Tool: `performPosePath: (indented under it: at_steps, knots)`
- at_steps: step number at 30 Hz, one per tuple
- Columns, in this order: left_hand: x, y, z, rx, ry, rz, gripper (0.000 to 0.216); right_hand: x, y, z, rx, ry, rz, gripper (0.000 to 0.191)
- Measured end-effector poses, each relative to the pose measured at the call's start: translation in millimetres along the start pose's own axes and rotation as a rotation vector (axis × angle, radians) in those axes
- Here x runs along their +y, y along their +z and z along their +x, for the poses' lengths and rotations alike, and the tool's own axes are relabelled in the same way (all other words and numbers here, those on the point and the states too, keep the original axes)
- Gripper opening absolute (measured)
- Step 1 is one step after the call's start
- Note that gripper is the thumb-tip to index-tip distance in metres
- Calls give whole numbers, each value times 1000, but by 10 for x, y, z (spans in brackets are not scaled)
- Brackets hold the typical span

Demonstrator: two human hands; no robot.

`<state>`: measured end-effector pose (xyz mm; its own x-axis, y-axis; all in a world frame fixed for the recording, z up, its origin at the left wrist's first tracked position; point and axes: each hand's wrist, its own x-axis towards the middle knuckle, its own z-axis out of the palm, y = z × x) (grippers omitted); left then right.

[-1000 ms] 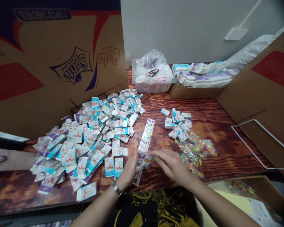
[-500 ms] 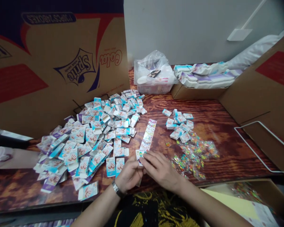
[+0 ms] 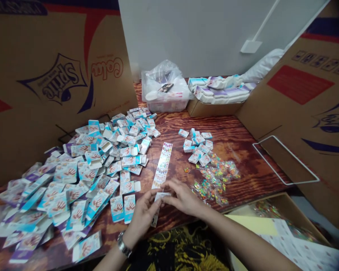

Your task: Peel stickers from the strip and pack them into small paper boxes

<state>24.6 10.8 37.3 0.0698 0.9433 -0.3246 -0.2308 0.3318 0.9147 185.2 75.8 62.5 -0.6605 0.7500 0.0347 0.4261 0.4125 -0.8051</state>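
A long white strip of colourful stickers point(image 3: 163, 163) lies on the dark wooden table, its near end running under my hands. Just above it, a small white piece of printed sticker sheet point(image 3: 161, 195) is pinched between both hands; how far it is folded is partly hidden by my fingers. My left hand point(image 3: 144, 210), with a metal watch on the wrist, grips its left side. On the right edge, my right hand point(image 3: 182, 197) holds it with thumb and fingers. Two small blue-and-white boxes point(image 3: 123, 208) printed with a hand picture lie left of my left hand.
Many similar small boxes point(image 3: 70, 173) are heaped at the left. On the right are a smaller group of boxes point(image 3: 199, 141) and clear packets of coloured pieces point(image 3: 220, 171). Large cartons point(image 3: 101, 90) flank the table. A plastic tub point(image 3: 169, 105) and a tray of packs point(image 3: 214, 108) stand behind.
The view has swung right, so everything appears further left. The sheet between my hands has been tilted or folded, showing less print, and my right fingers have shifted to its edge.
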Motion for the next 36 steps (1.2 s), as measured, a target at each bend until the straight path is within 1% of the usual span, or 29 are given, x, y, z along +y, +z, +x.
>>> performPosePath:
  at_steps: [2, 4, 6, 8, 9, 11, 12, 14, 16, 17, 19, 21, 22, 24, 27, 30, 33, 36]
  knots:
    - [-60, 14, 14, 4, -12, 5, 40, 64, -27, -23, -43, -12, 18, 9]
    - [-118, 3, 28, -12, -16, 43, 43, 206, -88, -56, -7, 8, 24, 14]
    - [-162, -30, 34, -3, -7, 148, 42, 439, -178, -85, 126, 144, -6, 20]
    - [-188, -67, 30, 18, 14, 282, 37, 729, -270, -98, 297, 378, -84, 23]
    - [-194, -79, 25, 24, 29, 343, 35, 874, -305, -96, 336, 444, -120, 24]
    - [-193, -86, 5, 21, 78, 448, 30, 1116, -342, -71, 368, 532, -183, 28]
    - [-186, -87, -8, 16, 105, 502, 28, 1200, -345, -50, 364, 551, -210, 27]
    - [-163, -109, -33, 5, 173, 639, 26, 1287, -333, 0, 344, 565, -264, 22]
    - [-127, -196, -51, 27, 268, 839, 25, 1285, -324, 43, 314, 539, -304, 16]
    - [-105, -271, -56, 64, 316, 965, 25, 1263, -325, 58, 301, 516, -317, 15]
    - [-51, -465, -57, 175, 375, 1242, 27, 1193, -333, 73, 287, 448, -346, 16]
    - [10, -667, -39, 248, 369, 1506, 29, 1102, -333, 77, 280, 388, -373, 21]
    - [40, -751, -21, 243, 347, 1617, 31, 1049, -325, 79, 278, 372, -375, 25]
    - [97, -855, 31, 186, 289, 1787, 35, 931, -294, 90, 276, 348, -337, 29]
    - [159, -867, 134, 106, 232, 1892, 39, 735, -234, 119, 280, 276, -221, 31]
    - [192, -823, 241, 23, 264, 1891, 43, 573, -187, 139, 266, 204, -100, 28]
    - [210, -819, 331, -55, 314, 1886, 40, 491, -158, 142, 239, 220, -9, 34]
    - [220, -843, 380, -91, 345, 1884, 35, 450, -138, 143, 162, 243, 18, 29]
